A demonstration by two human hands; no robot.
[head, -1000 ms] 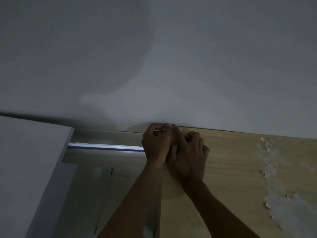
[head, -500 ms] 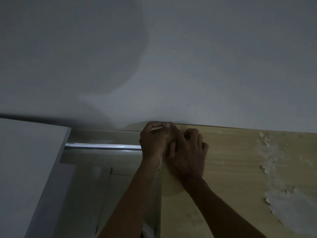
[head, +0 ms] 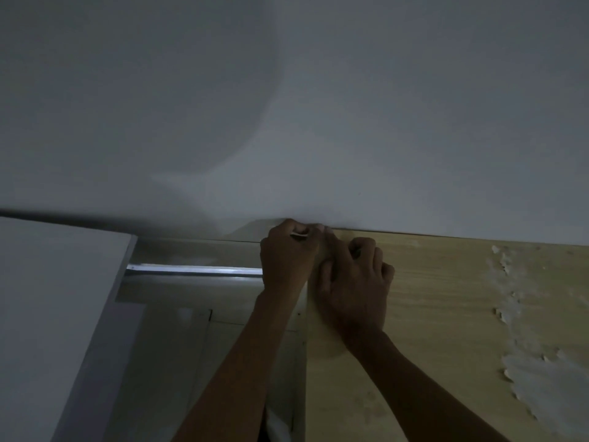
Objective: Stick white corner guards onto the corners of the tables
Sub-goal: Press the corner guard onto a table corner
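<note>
Item: corner guard [head: 299, 235], white, mostly hidden; only a pale sliver shows inside the left hand [head: 287, 256], at the far left corner of the wooden table [head: 446, 314], right against the wall [head: 318, 106].
Left hand: fingers curled round the guard, holding it onto the corner.
Right hand [head: 353, 282]: resting on the tabletop, forefinger stretched to the corner; whether it holds anything, cannot tell.
Handling, judged: light, small, probably slightly soft, adhesive-backed; best held by its outer faces and pressed firmly.
Also present: peeled patch [head: 526, 362] at the table's right edge; white cabinet [head: 47, 314] well to the left.
</note>
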